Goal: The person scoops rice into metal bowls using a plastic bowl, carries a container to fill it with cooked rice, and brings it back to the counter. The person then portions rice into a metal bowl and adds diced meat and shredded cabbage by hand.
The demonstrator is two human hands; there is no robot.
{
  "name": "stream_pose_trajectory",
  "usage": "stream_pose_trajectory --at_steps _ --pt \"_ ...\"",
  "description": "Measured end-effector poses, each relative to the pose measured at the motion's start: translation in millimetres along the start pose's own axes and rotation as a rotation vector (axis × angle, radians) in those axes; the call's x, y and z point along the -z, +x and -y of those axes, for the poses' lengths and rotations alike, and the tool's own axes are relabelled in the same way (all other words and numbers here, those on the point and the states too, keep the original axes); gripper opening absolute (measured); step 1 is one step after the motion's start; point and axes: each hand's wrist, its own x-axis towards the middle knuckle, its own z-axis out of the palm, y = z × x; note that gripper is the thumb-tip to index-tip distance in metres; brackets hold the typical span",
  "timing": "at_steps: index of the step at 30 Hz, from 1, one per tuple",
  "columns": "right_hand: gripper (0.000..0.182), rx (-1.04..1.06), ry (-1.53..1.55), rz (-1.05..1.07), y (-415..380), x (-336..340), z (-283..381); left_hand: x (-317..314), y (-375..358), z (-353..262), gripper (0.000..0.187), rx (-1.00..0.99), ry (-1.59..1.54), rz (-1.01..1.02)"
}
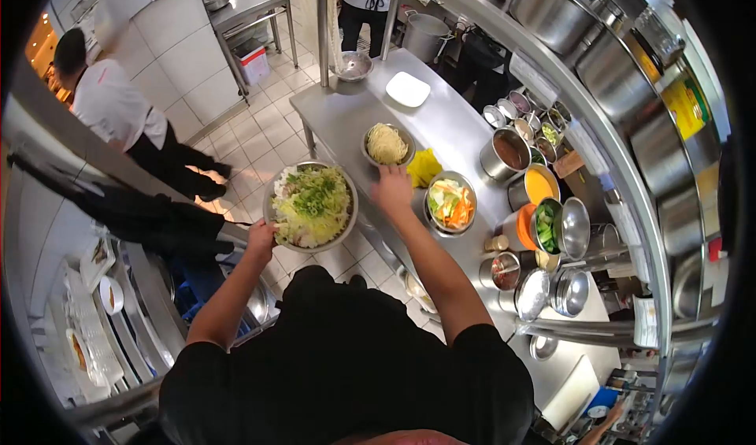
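My left hand (pixel 261 239) grips the rim of a large metal bowl (pixel 354 213), holding it out over the floor beside the counter. Shredded cabbage (pixel 299 228) and chopped green onion (pixel 315 195) fill that bowl. My right hand (pixel 391 187) is closed at the near rim of a small metal bowl (pixel 365 147) of noodles (pixel 387 143); its fingertips are partly hidden. Close by on the counter lies a yellow cloth (pixel 426 166). Just right of my forearm is a metal bowl (pixel 429 218) with cut vegetables (pixel 450 204), orange and pale green.
The steel counter (pixel 335 114) carries a white plate (pixel 408 89) and a colander (pixel 354 65). Pots of sauce (pixel 539 185) and small containers line its right side, below a shelf of large pots (pixel 618 67). A person (pixel 130 114) walks at left; another person (pixel 366 4) stands behind the counter.
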Motion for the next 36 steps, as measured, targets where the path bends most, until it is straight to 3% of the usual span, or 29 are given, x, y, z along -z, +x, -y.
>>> stream_pose_trajectory --at_steps 1,4,8,11,13,15,18,21,24,25,27,29,31,33,34,36 --pt "0.027 0.041 -0.083 -0.031 16.6 -18.8 -2.9 -10.9 12.1 -20.4 0.023 0.015 0.051 -0.043" --pt "0.021 0.003 -0.141 0.190 54.3 -83.4 -27.2 -22.8 82.4 -46.0 0.024 -0.004 0.092 0.027" --pt "0.020 -0.066 -0.188 0.290 83.2 -93.6 -45.8 -54.7 177.1 -77.0 0.020 0.062 0.142 0.140" --pt "0.021 -0.229 -0.215 0.398 114.4 -95.0 -72.2 -79.9 256.4 -76.9 0.018 0.099 0.242 0.220" --pt "0.023 -0.495 -0.276 0.480 141.4 -92.6 -92.4 -108.1 293.5 -84.7 0.016 0.109 0.289 0.290" --pt "0.025 -0.623 -0.309 0.512 152.9 -99.3 -124.2 -139.1 314.8 -85.1 0.014 0.122 0.325 0.371" --pt "0.025 -0.732 -0.389 0.483 166.6 -92.3 -160.5 -177.0 358.1 -65.4 0.009 0.146 0.385 0.507" --pt "0.025 -0.806 -0.391 0.600 165.3 -84.9 -173.9 -206.5 360.4 -67.7 0.011 0.138 0.588 0.582" --pt "0.039 -0.840 -0.411 0.445 181.2 -20.7 -136.6 -238.0 339.9 -107.4 0.019 0.349 0.519 0.694" --pt "0.051 -0.791 -0.382 0.289 174.1 -7.2 -123.3 -237.0 343.3 -127.2 0.033 0.436 0.603 0.802" --pt "0.049 -0.791 -0.246 0.193 159.6 21.9 -90.1 -228.7 383.3 -129.9 0.048 0.346 0.600 0.678" --pt "0.048 -0.815 -0.081 0.135 140.5 42.5 -66.0 -244.9 450.3 -120.6 0.059 0.418 0.347 0.477" --pt "0.049 -0.842 0.085 0.071 111.2 58.9 -33.1 -287.7 450.1 -153.0 0.053 0.415 0.118 0.266" --pt "0.045 -0.890 0.185 0.029 84.5 67.1 -7.5 -297.5 532.1 -102.7 0.043 0.371 0.042 0.244" --pt "0.045 -0.922 0.219 0.026 68.0 68.8 3.4 -299.7 543.4 -95.5 0.033 0.290 -0.039 0.340" --pt "0.047 -0.981 0.301 0.057 42.5 92.3 17.1 -315.4 552.4 -99.9 0.025 0.432 -0.111 0.272"
